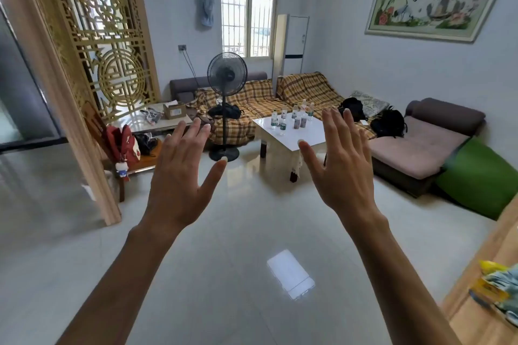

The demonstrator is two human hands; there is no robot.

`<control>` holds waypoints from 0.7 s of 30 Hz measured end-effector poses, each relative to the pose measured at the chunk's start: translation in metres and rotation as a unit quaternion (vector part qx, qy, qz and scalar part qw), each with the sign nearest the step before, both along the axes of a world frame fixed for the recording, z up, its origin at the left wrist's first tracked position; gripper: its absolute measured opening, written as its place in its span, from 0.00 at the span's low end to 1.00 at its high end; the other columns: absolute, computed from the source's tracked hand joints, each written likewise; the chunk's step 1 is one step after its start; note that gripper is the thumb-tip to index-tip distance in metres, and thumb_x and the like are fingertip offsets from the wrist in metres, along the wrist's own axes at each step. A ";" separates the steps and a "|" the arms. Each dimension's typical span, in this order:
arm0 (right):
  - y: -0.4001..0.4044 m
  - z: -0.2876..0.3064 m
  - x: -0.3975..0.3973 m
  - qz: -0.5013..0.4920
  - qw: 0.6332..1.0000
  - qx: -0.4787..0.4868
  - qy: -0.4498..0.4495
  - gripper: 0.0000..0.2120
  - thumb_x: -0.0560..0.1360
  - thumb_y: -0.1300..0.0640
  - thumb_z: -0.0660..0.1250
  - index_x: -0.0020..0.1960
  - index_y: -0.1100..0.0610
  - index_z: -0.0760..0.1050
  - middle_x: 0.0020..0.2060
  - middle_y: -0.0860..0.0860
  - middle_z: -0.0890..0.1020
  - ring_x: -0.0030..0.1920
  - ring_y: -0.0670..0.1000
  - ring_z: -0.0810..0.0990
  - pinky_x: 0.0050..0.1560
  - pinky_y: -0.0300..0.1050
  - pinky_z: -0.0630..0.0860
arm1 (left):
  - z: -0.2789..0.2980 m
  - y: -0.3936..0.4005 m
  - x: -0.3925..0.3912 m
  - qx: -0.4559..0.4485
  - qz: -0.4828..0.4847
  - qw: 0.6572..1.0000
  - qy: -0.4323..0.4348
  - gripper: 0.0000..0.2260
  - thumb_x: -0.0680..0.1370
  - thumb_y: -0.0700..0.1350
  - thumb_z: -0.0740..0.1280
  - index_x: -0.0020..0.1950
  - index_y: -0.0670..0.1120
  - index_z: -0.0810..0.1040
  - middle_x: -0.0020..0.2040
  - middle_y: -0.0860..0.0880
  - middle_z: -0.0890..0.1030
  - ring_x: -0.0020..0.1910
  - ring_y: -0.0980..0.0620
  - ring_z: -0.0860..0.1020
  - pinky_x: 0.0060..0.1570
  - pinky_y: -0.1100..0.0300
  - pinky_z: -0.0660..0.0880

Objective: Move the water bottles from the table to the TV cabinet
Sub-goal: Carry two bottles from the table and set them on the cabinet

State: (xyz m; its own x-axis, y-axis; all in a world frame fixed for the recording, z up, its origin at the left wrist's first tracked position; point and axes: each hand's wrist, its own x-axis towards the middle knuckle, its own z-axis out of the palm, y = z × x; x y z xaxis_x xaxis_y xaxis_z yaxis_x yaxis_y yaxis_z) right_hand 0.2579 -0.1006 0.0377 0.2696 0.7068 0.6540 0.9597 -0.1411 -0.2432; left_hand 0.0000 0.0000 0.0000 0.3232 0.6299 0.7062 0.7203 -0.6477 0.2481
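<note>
Your water bottles [294, 117] are small clear plastic ones with pale caps and coloured label bands, some greenish and some reddish. They stand upright in a loose cluster on the far half of the white table [305, 134], toward its back edge beside the sofa. You can count roughly nine, though they overlap at this distance and the exact number is hard to tell. The near half of the tabletop is bare and glossy.

Your left hand [179, 176] and right hand [340, 165] are both raised in front of you, backs toward you, fingers spread apart and holding nothing. Both are well apart from the bottles, across the room from the table.

The table stands on a shiny pale tiled floor [224, 274] that mirrors the window light. One black pedestal fan [226, 75] stands just off the table's left end. Behind it runs a corner sofa [280, 92] under a yellow plaid throw, with two black backpacks [388, 122] on its right stretch and a green cushion [479, 176] at the end. A carved golden lattice screen [103, 31] fills the left side, a barred window [246, 25] sits in the far wall, and one framed picture [437, 3] hangs on the right wall. A wooden cabinet edge [487, 274] shows at the lower right corner, with a yellow and blue packet on it.
</note>
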 end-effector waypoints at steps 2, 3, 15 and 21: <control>0.024 -0.003 0.006 -0.004 1.000 -0.003 -0.003 0.37 0.81 0.32 0.47 0.83 0.50 0.49 0.83 0.50 0.52 0.83 0.52 0.44 0.82 0.58 0.47 | 0.000 0.023 0.008 -0.013 0.001 1.000 0.010 0.34 0.83 0.68 0.48 0.83 0.51 0.60 0.84 0.49 0.61 0.84 0.49 0.53 0.81 0.41 0.56; 0.039 -0.006 0.011 -0.008 1.000 -0.004 -0.006 0.37 0.80 0.32 0.47 0.83 0.50 0.50 0.83 0.50 0.53 0.83 0.52 0.45 0.82 0.58 0.47 | -0.001 0.037 0.013 -0.011 0.005 1.000 0.019 0.33 0.83 0.68 0.48 0.83 0.51 0.60 0.84 0.49 0.61 0.85 0.49 0.53 0.81 0.41 0.57; 0.244 -0.028 0.087 0.001 1.000 -0.024 0.000 0.38 0.79 0.29 0.44 0.83 0.48 0.51 0.83 0.50 0.53 0.83 0.53 0.46 0.82 0.59 0.47 | -0.010 0.237 0.093 -0.012 -0.008 0.999 0.028 0.31 0.83 0.65 0.51 0.81 0.49 0.64 0.82 0.47 0.65 0.84 0.48 0.57 0.80 0.40 0.58; 0.331 -0.027 0.117 -0.012 1.000 -0.015 -0.001 0.36 0.81 0.31 0.43 0.83 0.50 0.52 0.83 0.52 0.56 0.83 0.55 0.50 0.82 0.61 0.49 | -0.010 0.320 0.119 -0.023 -0.004 0.999 0.041 0.31 0.83 0.64 0.52 0.82 0.48 0.63 0.83 0.47 0.64 0.84 0.47 0.57 0.80 0.39 0.58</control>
